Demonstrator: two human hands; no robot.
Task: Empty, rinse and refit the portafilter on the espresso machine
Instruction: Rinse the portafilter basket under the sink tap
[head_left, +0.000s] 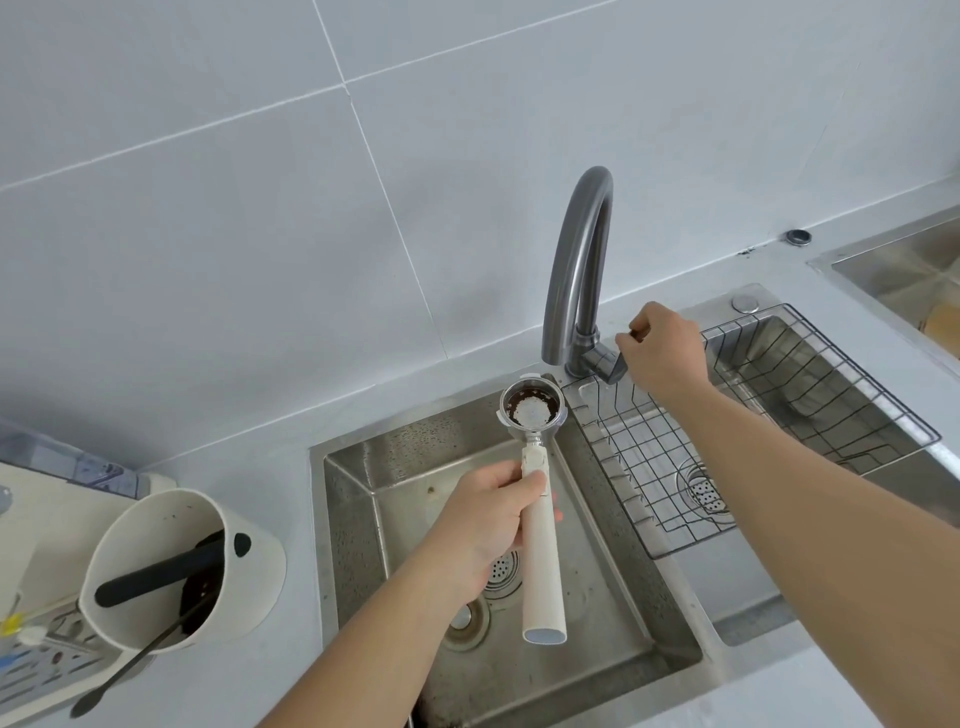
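My left hand grips the white handle of the portafilter over the left sink basin. Its metal basket sits right under the spout of the grey tap, with brown coffee residue around the inside rim. No water shows at the spout. My right hand rests on the tap's lever at the base, fingers closed around it. The espresso machine is only partly visible at the left edge.
A white knock box with a black bar and dark grounds stands left of the sink, a thin black brush leaning beside it. A wire rack sits in the right basin. Another steel basin lies at the far right.
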